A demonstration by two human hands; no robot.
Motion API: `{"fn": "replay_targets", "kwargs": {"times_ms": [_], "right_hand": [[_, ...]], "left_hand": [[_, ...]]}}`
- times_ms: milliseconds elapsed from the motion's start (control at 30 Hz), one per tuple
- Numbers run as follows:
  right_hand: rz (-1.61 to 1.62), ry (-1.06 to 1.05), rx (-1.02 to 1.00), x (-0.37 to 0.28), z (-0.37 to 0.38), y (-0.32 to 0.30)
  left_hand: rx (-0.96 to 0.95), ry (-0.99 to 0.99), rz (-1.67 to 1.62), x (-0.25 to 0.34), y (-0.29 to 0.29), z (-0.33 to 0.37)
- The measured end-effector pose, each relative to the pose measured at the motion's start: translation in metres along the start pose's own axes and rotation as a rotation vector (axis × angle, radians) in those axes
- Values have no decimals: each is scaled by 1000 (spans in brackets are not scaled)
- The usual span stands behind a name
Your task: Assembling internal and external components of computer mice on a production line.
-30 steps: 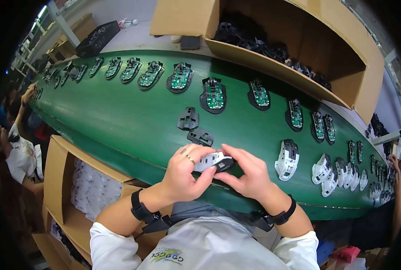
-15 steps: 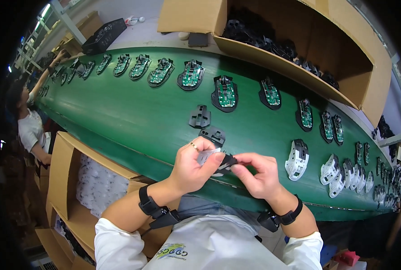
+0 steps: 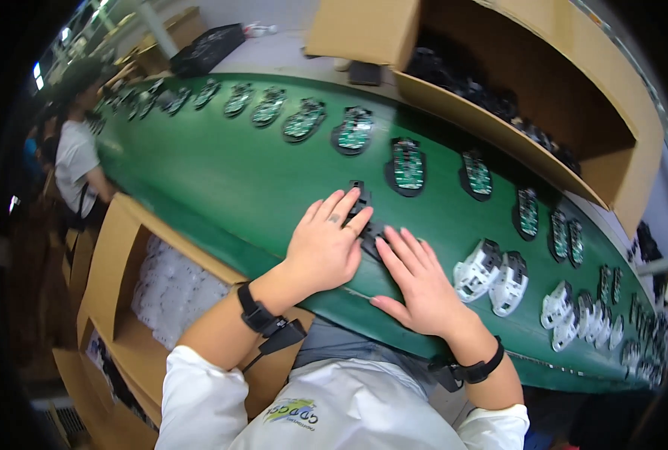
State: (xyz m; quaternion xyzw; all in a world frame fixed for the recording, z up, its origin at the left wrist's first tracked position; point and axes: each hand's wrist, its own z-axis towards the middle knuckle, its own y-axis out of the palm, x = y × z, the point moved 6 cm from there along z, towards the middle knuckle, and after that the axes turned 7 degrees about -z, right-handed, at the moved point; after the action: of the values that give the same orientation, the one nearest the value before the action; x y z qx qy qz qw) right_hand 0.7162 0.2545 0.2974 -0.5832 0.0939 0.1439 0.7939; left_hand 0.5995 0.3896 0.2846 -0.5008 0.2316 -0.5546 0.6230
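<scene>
My left hand (image 3: pixel 325 244) reaches over the green belt, its fingers stretched out across a small black plastic piece (image 3: pixel 357 184) that they partly cover. Just nearer to me lies a second black plastic piece (image 3: pixel 371 241), between my two hands. My right hand (image 3: pixel 422 289) is open, fingers extended, with the fingertips at that second piece's edge. To the right of it, a white mouse shell with a black insert (image 3: pixel 478 271) rests on the belt beside a similar white shell (image 3: pixel 510 285).
Black mouse bases with green circuit boards (image 3: pixel 407 166) line the belt's far side. More white shells (image 3: pixel 557 306) lie at right. An open carton (image 3: pixel 499 135) of black parts stands behind; another carton (image 3: pixel 109 281) holds bagged white parts. A co-worker (image 3: pixel 79 154) is at far left.
The white and black shell my hands held now lies on the belt at right. Both hands have let go, opened and moved to the black pieces. The view has shifted slightly.
</scene>
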Motion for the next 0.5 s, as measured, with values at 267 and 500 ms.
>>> {"fn": "replay_targets", "kwargs": {"times_ms": [267,500], "right_hand": [[129,36,96,-3,-22,-5],[176,31,141,22,-22,3]], "left_hand": [[309,-273,-164,-48,-112,-22],[529,-356,119,-208,-164,-202]]}}
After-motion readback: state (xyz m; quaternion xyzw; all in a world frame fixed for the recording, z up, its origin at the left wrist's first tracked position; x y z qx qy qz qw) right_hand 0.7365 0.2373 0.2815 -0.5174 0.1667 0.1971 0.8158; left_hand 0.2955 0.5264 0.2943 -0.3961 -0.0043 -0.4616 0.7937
